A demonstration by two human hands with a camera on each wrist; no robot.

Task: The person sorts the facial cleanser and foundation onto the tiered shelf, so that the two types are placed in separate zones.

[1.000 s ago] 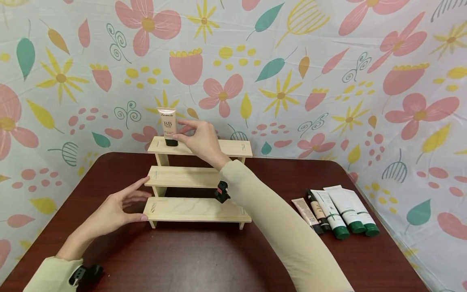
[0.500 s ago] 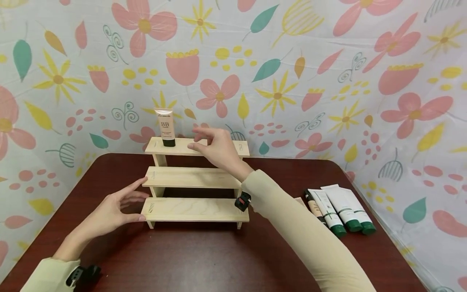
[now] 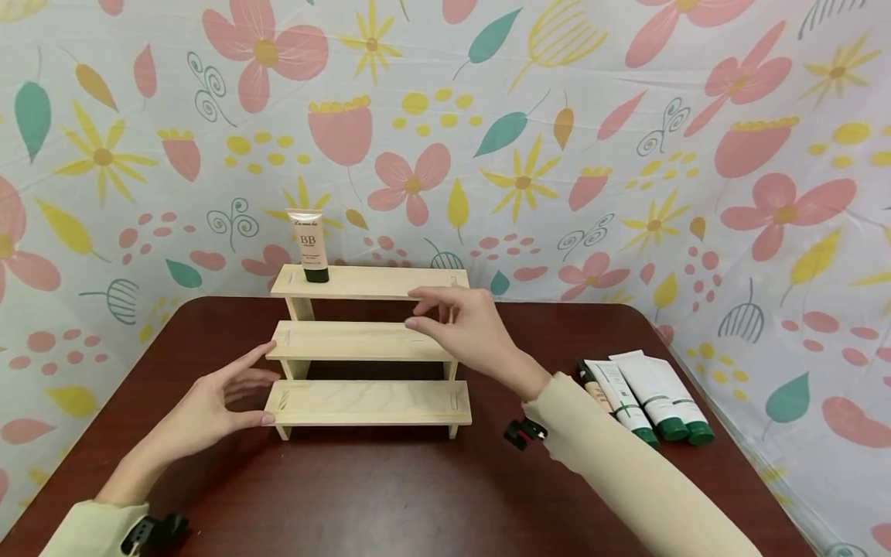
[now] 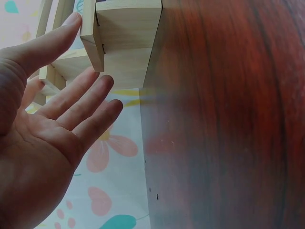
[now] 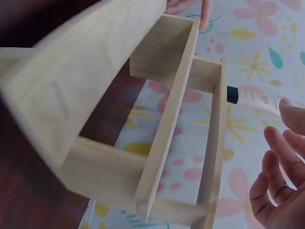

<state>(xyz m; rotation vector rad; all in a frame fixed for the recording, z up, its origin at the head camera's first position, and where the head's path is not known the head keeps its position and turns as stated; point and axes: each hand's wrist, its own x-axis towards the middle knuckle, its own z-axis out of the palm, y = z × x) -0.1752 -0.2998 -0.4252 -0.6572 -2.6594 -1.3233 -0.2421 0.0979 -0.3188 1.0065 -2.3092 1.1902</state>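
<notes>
A three-tier wooden shelf stand (image 3: 369, 401) stands on the table. On the left of its top tier a BB cream tube (image 3: 311, 246) stands upright on its black cap; the right wrist view shows that tube (image 5: 255, 98) beyond the tiers. My left hand (image 3: 209, 410) touches the stand's left end, thumb at the bottom tier and index finger at the middle one. Its fingers (image 4: 86, 102) are spread and relaxed in the left wrist view. My right hand (image 3: 473, 329) hovers by the right end of the upper tiers, fingers loosely bent, holding nothing.
Several tubes lie side by side on the right of the dark red table (image 3: 390, 495): white ones (image 3: 623, 398) with green caps and a beige one (image 3: 594, 389), partly behind the right sleeve. A floral cloth (image 3: 529, 100) hangs behind the table.
My right hand has let go of the BB cream tube and moved right and toward me. The tube stays upright on the top tier. My left hand keeps its place at the stand.
</notes>
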